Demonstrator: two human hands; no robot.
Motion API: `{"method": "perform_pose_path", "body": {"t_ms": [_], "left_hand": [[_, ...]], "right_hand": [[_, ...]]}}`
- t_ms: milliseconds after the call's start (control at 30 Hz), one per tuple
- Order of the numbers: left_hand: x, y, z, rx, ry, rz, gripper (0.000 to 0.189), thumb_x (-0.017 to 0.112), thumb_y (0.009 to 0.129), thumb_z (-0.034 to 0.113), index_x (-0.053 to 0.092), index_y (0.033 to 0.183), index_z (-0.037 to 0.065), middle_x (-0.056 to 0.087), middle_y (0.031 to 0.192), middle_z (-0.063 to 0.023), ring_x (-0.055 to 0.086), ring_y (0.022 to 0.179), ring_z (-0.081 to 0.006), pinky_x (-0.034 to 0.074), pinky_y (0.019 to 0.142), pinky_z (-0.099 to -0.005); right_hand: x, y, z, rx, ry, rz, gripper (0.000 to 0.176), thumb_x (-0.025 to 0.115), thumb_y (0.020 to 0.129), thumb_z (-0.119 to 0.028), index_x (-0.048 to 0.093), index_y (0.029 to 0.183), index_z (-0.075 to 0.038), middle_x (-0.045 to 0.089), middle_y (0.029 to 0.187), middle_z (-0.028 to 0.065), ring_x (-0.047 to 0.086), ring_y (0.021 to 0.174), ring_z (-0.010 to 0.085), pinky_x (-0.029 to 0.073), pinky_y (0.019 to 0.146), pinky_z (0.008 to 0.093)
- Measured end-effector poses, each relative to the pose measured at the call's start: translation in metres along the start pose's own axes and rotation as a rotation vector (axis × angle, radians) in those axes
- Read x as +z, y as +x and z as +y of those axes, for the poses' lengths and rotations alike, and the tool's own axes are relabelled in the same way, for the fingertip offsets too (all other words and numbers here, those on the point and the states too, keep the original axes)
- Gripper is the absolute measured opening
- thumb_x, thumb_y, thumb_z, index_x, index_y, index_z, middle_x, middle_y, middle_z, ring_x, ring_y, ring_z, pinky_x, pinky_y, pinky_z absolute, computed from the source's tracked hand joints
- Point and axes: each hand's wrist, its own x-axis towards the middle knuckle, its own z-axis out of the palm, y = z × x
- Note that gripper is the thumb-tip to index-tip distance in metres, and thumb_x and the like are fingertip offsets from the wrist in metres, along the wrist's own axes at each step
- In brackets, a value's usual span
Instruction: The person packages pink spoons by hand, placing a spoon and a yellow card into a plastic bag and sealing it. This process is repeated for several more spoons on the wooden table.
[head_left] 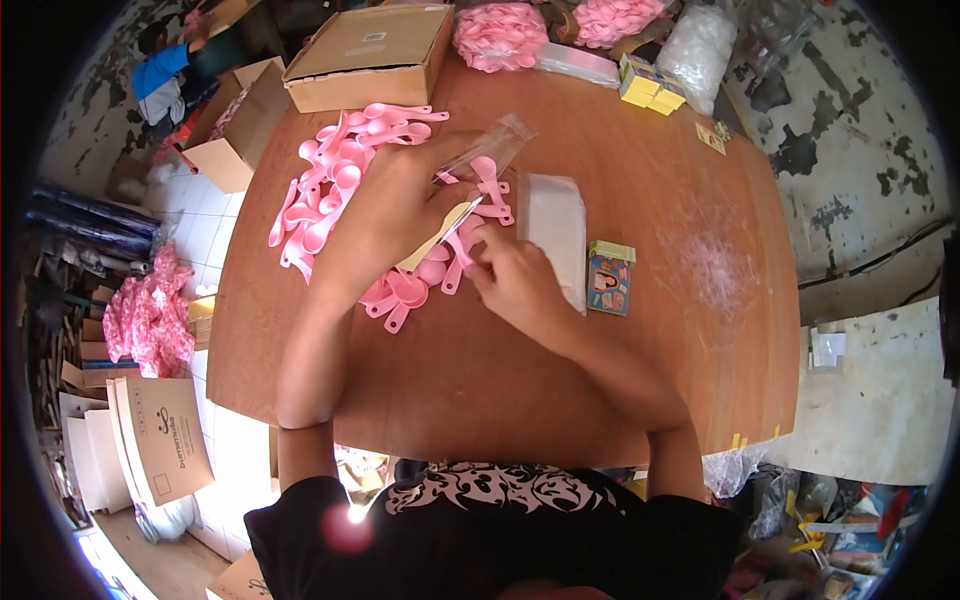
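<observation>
My left hand (pixel 425 185) is closed above the pile of pink scoop spoons (pixel 345 178), gripping a clear plastic bag (pixel 505 140) that sticks out past the fingers. A narrow cream strip (pixel 436 238) and a thin white piece show under that hand. With finger and thumb, my right hand (pixel 515 278) pinches a pink spoon (pixel 462 248) beside the strip. More loose pink spoons (pixel 404 290) lie below the hands, and one spoon (pixel 487 172) shows by the bag. The left palm and most of its fingers are hidden.
Right of my hands lie a stack of clear bags (pixel 556 225) and a small blue printed box (pixel 610 280). A cardboard box (pixel 370 60), bagged pink spoons (pixel 500 38) and yellow boxes (pixel 650 85) line the table's far edge. A person (pixel 160 80) is at the far left.
</observation>
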Motion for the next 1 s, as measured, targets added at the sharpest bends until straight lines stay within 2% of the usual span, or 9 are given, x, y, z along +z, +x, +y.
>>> {"method": "perform_pose_path", "body": {"t_ms": [100, 167, 233, 400, 500, 633, 767, 867, 1000], "left_hand": [[0.001, 0.001, -0.009, -0.004, -0.056, 0.007, 0.046, 0.068, 0.083, -0.002, 0.056, 0.128, -0.002, 0.07, 0.101, -0.0132, 0.069, 0.087, -0.0181, 0.057, 0.075, -0.0309], [0.0, 0.004, -0.011, -0.016, -0.088, -0.003, 0.049, 0.068, 0.083, -0.002, 0.055, 0.13, -0.002, 0.069, 0.102, -0.0122, 0.068, 0.088, -0.017, 0.057, 0.076, -0.0308], [-0.001, 0.005, -0.011, -0.125, -0.053, -0.086, 0.05, 0.067, 0.083, -0.003, 0.055, 0.131, 0.0, 0.069, 0.105, -0.0105, 0.067, 0.091, -0.0165, 0.056, 0.079, -0.0308], [0.013, 0.004, -0.009, -0.05, -0.33, -0.255, 0.054, 0.07, 0.083, 0.0, 0.053, 0.134, 0.001, 0.07, 0.104, -0.0097, 0.067, 0.093, -0.0166, 0.053, 0.081, -0.0313], [0.02, 0.005, -0.005, 0.029, -0.35, -0.354, 0.059, 0.072, 0.083, 0.004, 0.05, 0.137, 0.0, 0.071, 0.1, -0.0116, 0.067, 0.091, -0.0168, 0.052, 0.082, -0.0322], [0.028, 0.002, 0.003, -0.116, -0.488, -0.448, 0.064, 0.075, 0.08, -0.002, 0.049, 0.138, -0.001, 0.069, 0.105, -0.008, 0.064, 0.091, -0.0131, 0.053, 0.082, -0.0286], [0.033, 0.003, 0.005, -0.023, -0.562, -0.485, 0.064, 0.075, 0.081, 0.001, 0.047, 0.138, -0.002, 0.069, 0.101, -0.0069, 0.066, 0.089, -0.0129, 0.054, 0.08, -0.0289], [0.041, 0.003, 0.003, -0.028, -0.497, -0.487, 0.056, 0.073, 0.085, 0.004, 0.049, 0.136, -0.002, 0.068, 0.1, -0.0071, 0.066, 0.09, -0.013, 0.054, 0.08, -0.0284], [0.053, 0.0, 0.002, -0.025, -0.59, -0.401, 0.042, 0.067, 0.093, 0.019, 0.057, 0.128, 0.0, 0.069, 0.092, -0.0067, 0.062, 0.082, -0.0097, 0.051, 0.073, -0.0276]], "right_hand": [[-0.049, 0.01, 0.0, 0.008, 0.167, 0.104, 0.015, 0.068, 0.086, -0.007, 0.063, 0.098, 0.0, 0.071, 0.083, 0.0138, 0.071, 0.073, 0.0221, 0.054, 0.065, 0.0325], [-0.088, 0.013, -0.005, 0.007, 0.298, 0.182, 0.012, 0.067, 0.086, -0.004, 0.067, 0.097, 0.0, 0.071, 0.09, 0.0138, 0.07, 0.074, 0.021, 0.054, 0.067, 0.0298], [-0.12, 0.01, -0.002, 0.018, 0.447, 0.298, 0.012, 0.066, 0.09, -0.003, 0.067, 0.1, 0.002, 0.071, 0.091, 0.0089, 0.068, 0.076, 0.0135, 0.053, 0.069, 0.0248], [-0.162, 0.006, 0.008, -0.049, 0.553, 0.6, 0.017, 0.067, 0.09, -0.004, 0.065, 0.105, 0.004, 0.071, 0.094, 0.012, 0.068, 0.079, 0.0152, 0.055, 0.072, 0.0255], [-0.165, 0.008, 0.013, -0.035, 0.633, 0.605, 0.018, 0.068, 0.09, -0.005, 0.065, 0.106, 0.003, 0.071, 0.094, 0.0122, 0.068, 0.079, 0.0153, 0.055, 0.071, 0.0254], [-0.162, 0.011, 0.014, 0.005, 0.616, 0.592, 0.018, 0.068, 0.09, -0.005, 0.065, 0.106, 0.003, 0.071, 0.093, 0.0122, 0.068, 0.079, 0.0152, 0.055, 0.07, 0.0251], [-0.159, 0.011, 0.015, 0.016, 0.602, 0.509, 0.018, 0.068, 0.09, -0.004, 0.065, 0.105, 0.004, 0.071, 0.092, 0.0117, 0.069, 0.078, 0.0145, 0.054, 0.068, 0.0237], [-0.155, 0.01, 0.011, 0.036, 0.615, 0.462, 0.018, 0.069, 0.089, -0.004, 0.065, 0.104, 0.004, 0.071, 0.091, 0.0109, 0.068, 0.076, 0.0131, 0.054, 0.066, 0.0223], [-0.148, 0.007, -0.001, 0.086, 0.585, 0.406, 0.017, 0.07, 0.088, -0.004, 0.065, 0.102, 0.003, 0.071, 0.088, 0.0093, 0.067, 0.074, 0.0107, 0.053, 0.063, 0.0205]]}}
